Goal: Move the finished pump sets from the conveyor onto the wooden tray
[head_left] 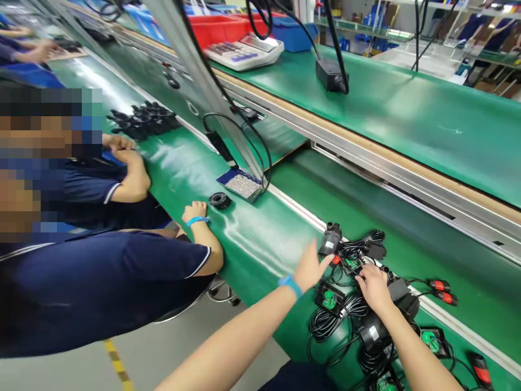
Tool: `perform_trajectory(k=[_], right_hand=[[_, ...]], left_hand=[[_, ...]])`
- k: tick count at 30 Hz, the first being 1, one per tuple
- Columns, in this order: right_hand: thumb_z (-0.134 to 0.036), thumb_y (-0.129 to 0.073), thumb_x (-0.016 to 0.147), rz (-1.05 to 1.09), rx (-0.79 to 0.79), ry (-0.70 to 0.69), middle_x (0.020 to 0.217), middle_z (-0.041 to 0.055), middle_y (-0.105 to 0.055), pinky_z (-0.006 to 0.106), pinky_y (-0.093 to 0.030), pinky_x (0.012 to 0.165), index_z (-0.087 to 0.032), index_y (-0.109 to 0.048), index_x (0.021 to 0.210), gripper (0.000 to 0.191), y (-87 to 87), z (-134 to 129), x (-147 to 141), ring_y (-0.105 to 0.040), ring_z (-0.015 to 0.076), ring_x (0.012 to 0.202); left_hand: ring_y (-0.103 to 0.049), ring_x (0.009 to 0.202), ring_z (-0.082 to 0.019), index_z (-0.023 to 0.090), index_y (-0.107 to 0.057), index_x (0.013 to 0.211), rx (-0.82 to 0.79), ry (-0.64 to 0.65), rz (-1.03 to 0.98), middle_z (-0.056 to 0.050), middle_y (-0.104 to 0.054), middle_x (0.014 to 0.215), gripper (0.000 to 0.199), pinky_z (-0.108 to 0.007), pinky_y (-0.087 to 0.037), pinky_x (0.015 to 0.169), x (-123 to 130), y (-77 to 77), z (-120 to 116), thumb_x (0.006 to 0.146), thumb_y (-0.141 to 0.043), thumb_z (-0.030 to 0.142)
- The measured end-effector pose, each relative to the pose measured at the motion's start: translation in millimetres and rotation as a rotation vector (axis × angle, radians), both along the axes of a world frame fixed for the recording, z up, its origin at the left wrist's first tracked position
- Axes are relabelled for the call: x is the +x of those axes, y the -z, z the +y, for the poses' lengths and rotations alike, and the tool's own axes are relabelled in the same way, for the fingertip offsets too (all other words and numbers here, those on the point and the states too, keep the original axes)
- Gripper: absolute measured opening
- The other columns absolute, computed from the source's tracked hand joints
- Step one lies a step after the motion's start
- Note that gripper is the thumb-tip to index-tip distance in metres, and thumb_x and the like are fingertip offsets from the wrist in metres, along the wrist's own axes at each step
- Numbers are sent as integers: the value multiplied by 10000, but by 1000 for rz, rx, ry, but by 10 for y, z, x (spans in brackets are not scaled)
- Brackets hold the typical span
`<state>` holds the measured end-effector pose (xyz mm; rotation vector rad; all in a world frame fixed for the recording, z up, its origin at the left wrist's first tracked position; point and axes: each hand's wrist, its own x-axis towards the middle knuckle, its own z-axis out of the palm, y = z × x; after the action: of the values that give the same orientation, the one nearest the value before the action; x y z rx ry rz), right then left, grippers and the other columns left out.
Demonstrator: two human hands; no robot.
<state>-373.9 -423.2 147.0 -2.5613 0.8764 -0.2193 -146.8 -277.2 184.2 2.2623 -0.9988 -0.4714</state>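
Observation:
My left hand (310, 267), with a blue band on its wrist, is slightly blurred over the bench, thumb and fingers apart and nothing between them. Just beyond its thumb are a red-and-black connector (336, 260) and an upright black pump-like unit (331, 239) with a pale label. My right hand (373, 286) reaches into a heap of black units and cables, its fingers curled down; what they grip is hidden. Around it lie coiled black cables (324, 324), an open black housing with a green circuit board (330, 299), and a larger black unit (372, 332).
Co-workers sit to the left, one with a forearm (205, 241) on the green bench (260, 239). A black ring-shaped part (220, 200) and a blue tray of small metal pieces (242, 185) lie farther off. A metal post (203, 81) and raised shelf (407, 108) stand beyond.

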Motion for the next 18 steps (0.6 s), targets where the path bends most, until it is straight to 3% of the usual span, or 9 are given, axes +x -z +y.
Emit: perform_trajectory(k=[2,4,6,9,11,13,16,18], right_hand=[[-483,-387,1042,-82,41,102,998,135,-696,474,-401,927,-191,-617,892,400,17,-14,18,-614,304,1010],[-599,-339,1037,-166,78,229,850,101,-682,464,-407,907,-200,-590,881,497,26,-26,34,-633,286,867],[-678,-329,1013,-229,125,342,749,68,-658,442,-423,872,-210,-570,860,548,19,-32,39,-632,271,760],[-730,-361,980,-286,221,440,663,30,-626,391,-436,791,-221,-565,849,564,-41,-25,38,-607,246,658],[-741,-391,967,-320,254,441,671,22,-632,377,-430,787,-224,-573,843,562,-127,-15,58,-598,234,660],[-743,-421,957,-362,253,417,741,34,-662,371,-422,803,-223,-594,851,558,-260,-20,114,-601,235,723],[-716,-479,948,-438,317,384,765,30,-652,338,-417,735,-219,-602,852,521,-545,-108,271,-572,215,724],[-684,-526,941,-498,394,373,700,7,-605,315,-406,671,-217,-582,823,485,-772,-229,397,-536,191,664]], left_hand=[[-596,1279,-339,31,-409,1440,114,-81,140,-272,-616,1332,774,-414,-476,1051,2,86,-640,895,-658,521],[-654,1165,-335,31,-486,1342,237,-152,233,-270,-655,1239,715,-388,-504,959,6,181,-933,850,-725,492],[-678,1085,-326,61,-564,1210,288,-176,264,-253,-678,1178,600,-371,-514,891,33,232,-949,814,-770,461],[-696,951,-280,105,-619,1044,221,-255,413,-187,-721,1021,419,-338,-525,793,138,145,-712,792,-795,390],[-695,797,-227,120,-616,1034,173,-342,567,-132,-727,904,362,-307,-533,675,248,-38,-484,839,-743,398],[-664,652,-183,130,-603,1066,98,-414,734,-89,-715,830,368,-280,-515,551,379,-320,-222,887,-678,443],[-639,575,-165,134,-624,1026,-74,-448,1012,-68,-695,774,437,-249,-477,454,560,-894,220,837,-721,515],[-653,585,-181,132,-648,974,-140,-444,1096,-70,-688,743,471,-237,-464,426,626,-1323,535,765,-786,532]])
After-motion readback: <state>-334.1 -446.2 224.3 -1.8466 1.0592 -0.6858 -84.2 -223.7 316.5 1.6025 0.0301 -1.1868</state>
